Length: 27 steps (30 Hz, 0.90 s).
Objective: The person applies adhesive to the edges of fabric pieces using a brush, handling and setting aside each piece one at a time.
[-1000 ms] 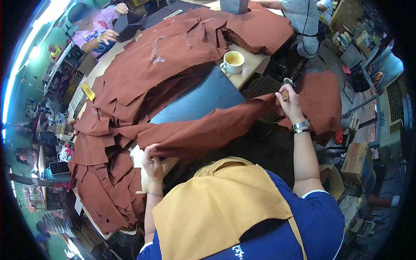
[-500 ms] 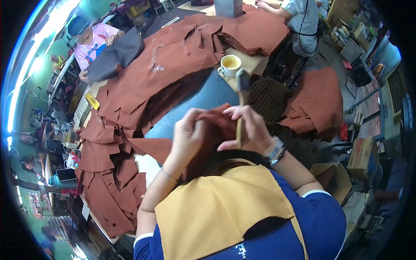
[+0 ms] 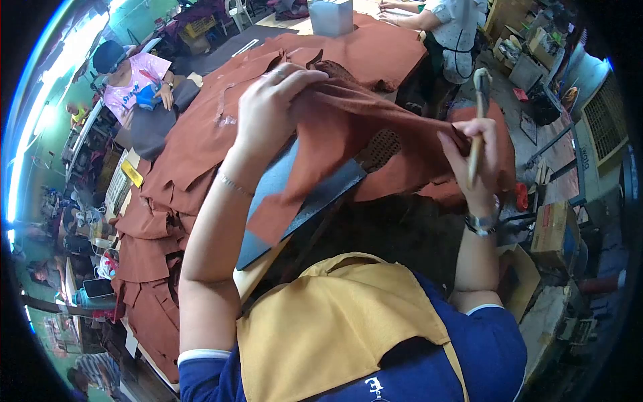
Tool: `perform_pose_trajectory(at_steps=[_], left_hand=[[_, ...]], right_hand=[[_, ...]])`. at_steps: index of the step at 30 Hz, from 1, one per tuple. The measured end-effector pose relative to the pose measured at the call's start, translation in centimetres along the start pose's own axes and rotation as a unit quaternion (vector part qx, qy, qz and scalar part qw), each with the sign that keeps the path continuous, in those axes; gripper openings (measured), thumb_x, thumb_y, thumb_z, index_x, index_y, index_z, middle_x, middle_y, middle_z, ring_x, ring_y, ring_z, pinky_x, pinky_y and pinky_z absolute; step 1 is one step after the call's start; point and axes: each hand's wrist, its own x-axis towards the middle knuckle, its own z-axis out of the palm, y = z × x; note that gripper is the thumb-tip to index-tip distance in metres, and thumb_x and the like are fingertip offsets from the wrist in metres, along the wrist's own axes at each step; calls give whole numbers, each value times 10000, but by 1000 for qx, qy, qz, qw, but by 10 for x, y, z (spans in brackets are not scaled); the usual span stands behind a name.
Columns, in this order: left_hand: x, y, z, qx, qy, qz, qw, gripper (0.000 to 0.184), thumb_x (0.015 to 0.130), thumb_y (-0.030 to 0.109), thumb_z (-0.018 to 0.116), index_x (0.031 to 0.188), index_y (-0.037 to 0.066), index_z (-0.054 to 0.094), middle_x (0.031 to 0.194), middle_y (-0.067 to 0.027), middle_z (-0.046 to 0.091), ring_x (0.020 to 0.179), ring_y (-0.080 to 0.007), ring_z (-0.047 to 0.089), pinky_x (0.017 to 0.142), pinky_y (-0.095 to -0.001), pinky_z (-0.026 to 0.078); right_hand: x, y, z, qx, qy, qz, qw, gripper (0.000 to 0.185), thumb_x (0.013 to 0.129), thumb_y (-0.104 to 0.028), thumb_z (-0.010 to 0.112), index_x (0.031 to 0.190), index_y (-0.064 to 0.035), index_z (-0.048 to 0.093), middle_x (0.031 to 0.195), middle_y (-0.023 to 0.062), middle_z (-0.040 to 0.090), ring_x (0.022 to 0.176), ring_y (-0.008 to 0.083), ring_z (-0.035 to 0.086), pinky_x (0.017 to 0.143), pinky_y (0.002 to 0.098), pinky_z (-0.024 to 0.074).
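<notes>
A red-brown, leather-like piece (image 3: 335, 127) hangs in folds between the two hands, above the bench (image 3: 258, 273), a narrow tail of it dropping toward seven o'clock. At its ten o'clock end the left hand (image 3: 278, 97) has its grip closed on the upper edge. At about four o'clock the right hand (image 3: 479, 144) has its grip closed around a wooden-handled tool (image 3: 480, 100), the tool's head pointing to twelve, while the piece's other end meets the thumb and fingers. Below the piece, toward seven o'clock, a dark blue-grey slab (image 3: 331, 191) lies on the bench. A heap of similar red-brown sheets (image 3: 191, 147) spreads out at nine. Further out, a grey container (image 3: 330, 17) stands near twelve; a co-worker in a pink shirt (image 3: 137, 77), at about nine, handles a dark sheet (image 3: 153, 130).
</notes>
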Motion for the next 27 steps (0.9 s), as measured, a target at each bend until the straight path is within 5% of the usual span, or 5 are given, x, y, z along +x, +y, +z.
perform_pose_trajectory(at_steps=[5,10,14,20,27], left_hand=[[-93,-11,-17,-28,-54,29,998,404,673,-16,692,1045,136,729,1026,-75,689,977,-290,658,864,-400,515],[-223,-21,-25,-70,-245,-158,954,363,739,-83,675,1013,151,722,1141,-11,700,1153,-244,624,1091,-520,377],[-274,-34,-50,-19,-364,-250,897,388,831,164,649,1219,164,657,1365,-61,599,1367,-290,461,1178,-600,176],[-253,-17,-52,46,-416,-400,816,632,966,595,407,1481,231,448,1436,-160,529,1436,-351,358,1183,-643,67],[-228,18,5,190,-390,-441,786,833,917,715,408,1491,111,416,1482,-242,437,1450,-416,295,1120,-724,36]], right_hand=[[-9,-51,-32,110,-171,-62,977,529,711,-266,916,944,-106,469,878,87,704,744,186,693,855,392,573],[-19,-22,-1,88,-78,-55,992,465,780,-257,867,927,-94,458,909,105,703,751,164,668,731,307,566],[-38,25,76,129,-94,31,987,386,815,-197,832,952,-81,490,929,98,684,780,199,675,708,329,554],[-77,62,174,26,-241,-71,968,466,799,-193,806,1149,-82,519,951,103,651,890,332,653,782,431,538],[-104,84,203,-51,-364,-89,926,499,873,-223,721,1300,-101,491,987,61,643,987,318,642,1034,598,404]])
